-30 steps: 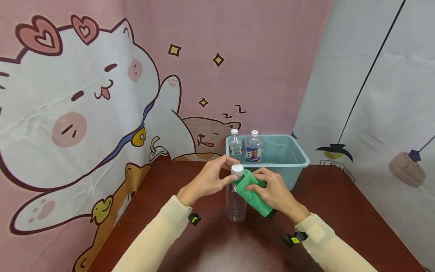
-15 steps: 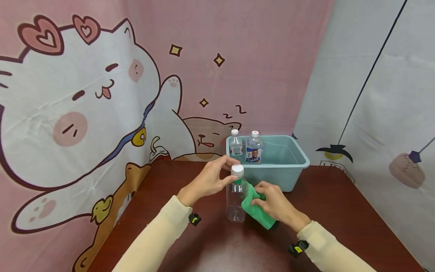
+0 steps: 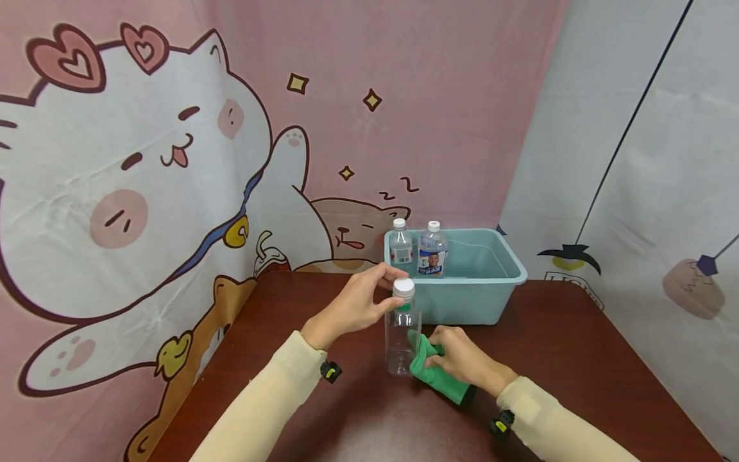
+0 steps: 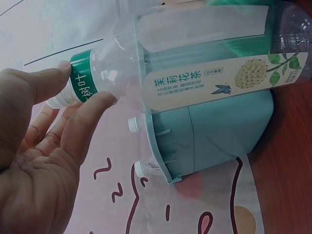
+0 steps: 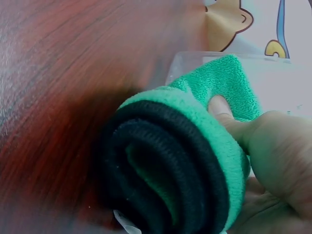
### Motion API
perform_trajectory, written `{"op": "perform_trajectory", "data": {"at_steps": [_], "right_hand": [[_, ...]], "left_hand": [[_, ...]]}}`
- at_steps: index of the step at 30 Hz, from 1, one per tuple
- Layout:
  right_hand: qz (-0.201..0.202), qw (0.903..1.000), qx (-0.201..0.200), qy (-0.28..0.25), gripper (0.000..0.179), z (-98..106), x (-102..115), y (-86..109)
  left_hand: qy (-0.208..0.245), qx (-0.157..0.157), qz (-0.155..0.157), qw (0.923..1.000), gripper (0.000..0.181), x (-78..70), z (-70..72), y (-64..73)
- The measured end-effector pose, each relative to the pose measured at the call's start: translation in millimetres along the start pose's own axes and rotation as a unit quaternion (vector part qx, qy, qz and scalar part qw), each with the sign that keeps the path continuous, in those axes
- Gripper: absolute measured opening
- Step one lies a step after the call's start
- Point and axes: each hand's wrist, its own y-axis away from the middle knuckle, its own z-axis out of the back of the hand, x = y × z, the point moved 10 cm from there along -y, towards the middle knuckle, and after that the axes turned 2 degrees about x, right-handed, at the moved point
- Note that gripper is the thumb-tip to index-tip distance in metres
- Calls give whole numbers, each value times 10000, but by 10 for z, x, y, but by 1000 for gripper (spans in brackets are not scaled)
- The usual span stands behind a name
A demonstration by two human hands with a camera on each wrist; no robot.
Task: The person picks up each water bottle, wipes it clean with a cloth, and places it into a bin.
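A clear plastic bottle point(image 3: 399, 343) with a white cap and a green neck band stands upright on the table. My left hand point(image 3: 360, 300) grips it at the neck, thumb and fingers round the green band. In the left wrist view the bottle's pale label point(image 4: 224, 80) carries printed flowers and characters. With my right hand point(image 3: 464, 359) I hold a folded green cloth point(image 3: 441, 378) against the bottle's lower right side. The right wrist view shows the cloth point(image 5: 195, 126) rolled up, its edge dark, with my thumb pressing on it. Part of the fingers is hidden behind the cloth there.
Behind the bottle stands a light blue plastic bin point(image 3: 462, 301). Two capped bottles are upright in its left end, a plain one point(image 3: 401, 247) and one with a picture label point(image 3: 432, 251). The dark red wooden table point(image 3: 323, 410) meets a cartoon-printed curtain point(image 3: 450, 115) at the back.
My right hand has slid the green cloth down the bottle's side from near the neck to low on the body. My left hand and the bottle have stayed in place.
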Motion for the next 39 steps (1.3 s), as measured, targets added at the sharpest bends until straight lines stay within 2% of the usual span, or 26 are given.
{"op": "perform_trajectory", "data": {"at_steps": [8,22,39], "right_hand": [[160,9998,66,85,17,-44,13,-33],[-86,9999,-141,12,13,-7,-49,16],[-3,9967,-806,18,16,453,201,-31]], "left_hand": [[25,-20,-33,10000,49,-2,11,-8],[-16,36,-20,10000,51,-7,-4,-14],[-34,26,-23,10000,51,12,3,-7]]}}
